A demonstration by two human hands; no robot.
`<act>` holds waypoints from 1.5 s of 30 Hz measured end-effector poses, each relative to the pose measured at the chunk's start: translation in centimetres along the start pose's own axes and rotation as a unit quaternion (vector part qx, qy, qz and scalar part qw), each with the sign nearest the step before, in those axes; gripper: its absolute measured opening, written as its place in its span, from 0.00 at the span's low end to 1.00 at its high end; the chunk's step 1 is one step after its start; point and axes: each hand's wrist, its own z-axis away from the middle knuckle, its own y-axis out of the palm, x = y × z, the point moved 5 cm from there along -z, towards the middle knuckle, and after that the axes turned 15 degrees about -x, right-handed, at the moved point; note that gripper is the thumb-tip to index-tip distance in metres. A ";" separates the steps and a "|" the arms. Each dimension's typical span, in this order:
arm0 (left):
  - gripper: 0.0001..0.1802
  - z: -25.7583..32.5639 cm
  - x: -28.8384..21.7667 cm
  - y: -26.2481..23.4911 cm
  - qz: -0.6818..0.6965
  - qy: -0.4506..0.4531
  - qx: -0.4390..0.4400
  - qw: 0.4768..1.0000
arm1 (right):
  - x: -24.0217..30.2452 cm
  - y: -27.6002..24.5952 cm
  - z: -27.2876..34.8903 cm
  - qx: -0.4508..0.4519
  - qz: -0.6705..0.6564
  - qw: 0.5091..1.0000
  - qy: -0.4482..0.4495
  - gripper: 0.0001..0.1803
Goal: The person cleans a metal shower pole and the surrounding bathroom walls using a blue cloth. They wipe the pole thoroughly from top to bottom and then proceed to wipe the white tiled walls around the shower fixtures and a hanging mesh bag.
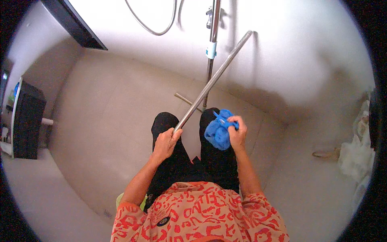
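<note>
My left hand is wrapped round the lower end of a long metal pole, which slants up to the right toward the wall. In my right hand is a bunched blue fluffy cloth, with a narrow strip at its top by my fingers. The cloth is over my right knee, apart from the pole. Behind the slanting pole stands an upright metal stand with a pale blue collar; its lower part is partly hidden by the pole and my knee.
A thin bar lies low behind the pole. On the white wall hangs a grey hose. A dark cabinet stands at far left, and a dark-edged panel juts in above. White bags are at far right.
</note>
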 end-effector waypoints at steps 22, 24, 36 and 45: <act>0.26 0.5 -0.4 0.3 -0.048 0.024 0.032 0.998 | 12.6 4.9 2.2 0.064 0.260 0.843 -0.466 0.20; 0.26 0.5 -0.2 0.9 -0.035 0.052 0.017 0.998 | 12.3 7.1 3.7 0.133 0.251 0.810 -0.513 0.17; 0.25 1.0 -0.4 0.8 -0.111 0.077 0.015 0.991 | 8.6 5.6 -5.0 0.022 0.355 0.813 -0.462 0.18; 0.23 1.0 -0.4 1.6 -0.122 0.103 0.003 0.987 | 8.7 6.1 -2.8 0.100 0.333 0.854 -0.388 0.24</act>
